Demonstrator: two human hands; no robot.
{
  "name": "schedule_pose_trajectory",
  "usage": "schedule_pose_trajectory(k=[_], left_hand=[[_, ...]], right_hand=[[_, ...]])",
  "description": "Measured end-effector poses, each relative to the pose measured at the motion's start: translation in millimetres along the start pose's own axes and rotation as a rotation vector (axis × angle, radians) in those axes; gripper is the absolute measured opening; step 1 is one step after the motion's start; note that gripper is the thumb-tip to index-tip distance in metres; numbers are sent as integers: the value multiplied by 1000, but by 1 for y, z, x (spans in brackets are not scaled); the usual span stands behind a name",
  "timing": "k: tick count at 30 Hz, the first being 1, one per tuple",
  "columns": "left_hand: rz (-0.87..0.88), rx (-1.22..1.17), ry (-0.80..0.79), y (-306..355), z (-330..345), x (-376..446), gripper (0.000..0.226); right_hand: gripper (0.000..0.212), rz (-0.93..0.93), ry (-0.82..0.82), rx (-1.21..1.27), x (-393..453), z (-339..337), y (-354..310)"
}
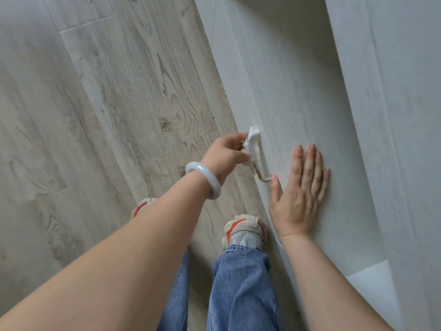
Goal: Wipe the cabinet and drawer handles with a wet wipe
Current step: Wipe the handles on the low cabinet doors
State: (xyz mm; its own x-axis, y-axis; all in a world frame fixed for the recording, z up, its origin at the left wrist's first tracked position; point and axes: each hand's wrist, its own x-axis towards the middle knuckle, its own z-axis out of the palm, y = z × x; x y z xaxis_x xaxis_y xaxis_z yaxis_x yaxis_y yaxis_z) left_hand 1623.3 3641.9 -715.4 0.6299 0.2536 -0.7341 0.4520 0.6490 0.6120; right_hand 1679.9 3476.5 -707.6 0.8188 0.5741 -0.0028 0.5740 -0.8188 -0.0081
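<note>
The step in hand is the wiping of one handle. The left hand (pixel 224 154) pinches a white wet wipe (pixel 253 154) between the fingers and the thumb, and the wipe is wrapped around the silver bar handle (pixel 259 158) on the pale cabinet door (pixel 298 111). The handle sits near the middle of the view, and the hand comes to it from 8 o'clock. The wipe covers the upper and middle part of the bar; the lower end, toward 5 o'clock, is bare, and I see a small yellowish mark there.

The right hand (pixel 301 189) lies flat on the door, at 4 o'clock from the handle, with straight fingers and nothing held. Its thumb is just beside the lower end of the bar. I think it keeps the door steady.

The next move, in my judgement, calls for sliding the wipe down the bar to the bare end, and the thumb there may have to move away.

Around: a white bangle (pixel 204 180) on the left wrist, grey wooden floor (pixel 107 103) from 9 to 12 o'clock, and two sneakers (pixel 243 231) and blue jeans (pixel 238 290) at 6 o'clock. Nothing else stands near the handle.
</note>
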Motion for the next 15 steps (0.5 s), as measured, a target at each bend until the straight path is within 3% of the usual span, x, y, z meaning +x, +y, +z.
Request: schedule_pose_trajectory(k=[2,5,11,15], left_hand=[[-5,-80,-29,1,-4,-2,59],[37,-139,-20,0,-7,-4,45],[50,-109,166,-10,7,9,23],[2,-253,266,-26,24,5,11]], right_hand=[[70,1,4,-3,0,0,0],[70,0,1,-8,0,1,1],[71,-10,28,6,0,-1,0],[70,-18,73,37,1,-5,-3]])
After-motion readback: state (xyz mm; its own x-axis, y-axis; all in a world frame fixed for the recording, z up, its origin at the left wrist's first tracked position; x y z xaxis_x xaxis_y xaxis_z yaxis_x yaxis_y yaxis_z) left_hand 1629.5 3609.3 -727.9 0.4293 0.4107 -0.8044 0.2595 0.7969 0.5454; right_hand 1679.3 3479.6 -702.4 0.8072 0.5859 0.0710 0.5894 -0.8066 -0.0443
